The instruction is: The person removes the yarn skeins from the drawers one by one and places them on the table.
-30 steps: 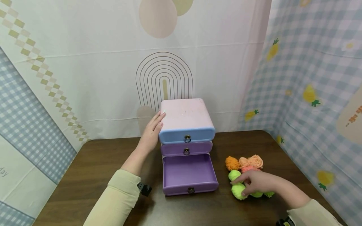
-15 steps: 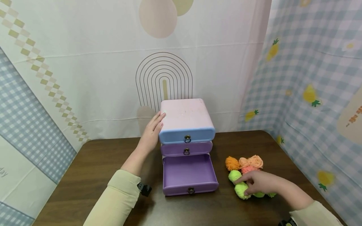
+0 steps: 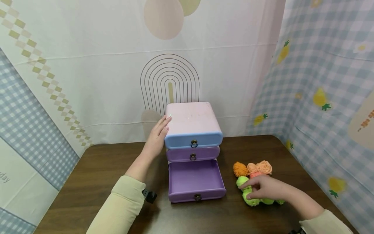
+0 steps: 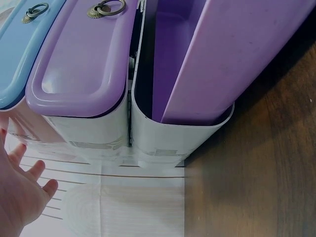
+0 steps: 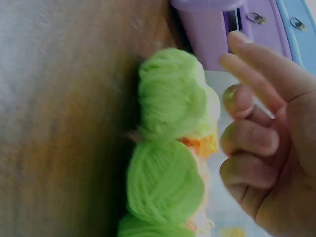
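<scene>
A small drawer cabinet with a pink top (image 3: 190,118) stands mid-table. Its bottom purple drawer (image 3: 187,197) is pulled out with nothing inside. My left hand (image 3: 155,139) rests its fingers against the cabinet's upper left side; in the left wrist view the fingers (image 4: 34,173) are spread. To the right, my right hand (image 3: 267,188) hovers at a group of bright green yarn balls (image 3: 250,199), partly covering them. The right wrist view has loosely bent fingers (image 5: 252,138) beside the green yarn (image 5: 170,94), with nothing held between them.
Behind the green yarn lie an orange yarn ball (image 3: 240,169), peach yarn (image 3: 264,167) and coral pink yarn (image 3: 255,175). Above the pulled-out drawer are a purple drawer (image 3: 179,155) and a blue drawer (image 3: 178,140), both closed. Fabric (image 3: 117,81) hangs behind the table.
The front green ball has shifted slightly right. My right thumb and fingers have since come off it and moved a little left. The left hand has stayed in place.
</scene>
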A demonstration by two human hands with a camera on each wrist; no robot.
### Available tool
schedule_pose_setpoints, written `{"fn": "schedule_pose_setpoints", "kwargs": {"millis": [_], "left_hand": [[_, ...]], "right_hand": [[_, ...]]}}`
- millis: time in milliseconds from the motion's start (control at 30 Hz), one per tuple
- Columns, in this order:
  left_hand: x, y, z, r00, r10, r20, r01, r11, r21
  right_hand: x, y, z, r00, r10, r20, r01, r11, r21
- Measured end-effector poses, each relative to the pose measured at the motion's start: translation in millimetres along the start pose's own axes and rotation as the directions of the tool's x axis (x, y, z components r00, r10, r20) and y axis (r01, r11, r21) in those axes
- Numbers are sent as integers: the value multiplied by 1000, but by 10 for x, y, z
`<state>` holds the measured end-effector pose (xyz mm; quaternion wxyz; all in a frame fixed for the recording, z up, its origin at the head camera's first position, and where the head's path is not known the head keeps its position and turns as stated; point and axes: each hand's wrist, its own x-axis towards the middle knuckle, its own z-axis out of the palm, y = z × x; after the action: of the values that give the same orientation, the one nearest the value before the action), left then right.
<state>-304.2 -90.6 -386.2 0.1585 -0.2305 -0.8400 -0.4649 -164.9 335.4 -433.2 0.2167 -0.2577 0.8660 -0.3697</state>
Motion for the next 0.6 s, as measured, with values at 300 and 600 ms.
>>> {"fn": "schedule_pose_setpoints", "kwargs": {"millis": [300,600], "left_hand": [[-3,5,-11,1000,-6,4,6,1000,-6],[6,-9,-3,1000,7,1,-7,1000,-2]], "right_hand": [[95,-113,208,998,-53,-13,54,995,84],[208,-259,404,992,-111,-58,114,992,50]]}}
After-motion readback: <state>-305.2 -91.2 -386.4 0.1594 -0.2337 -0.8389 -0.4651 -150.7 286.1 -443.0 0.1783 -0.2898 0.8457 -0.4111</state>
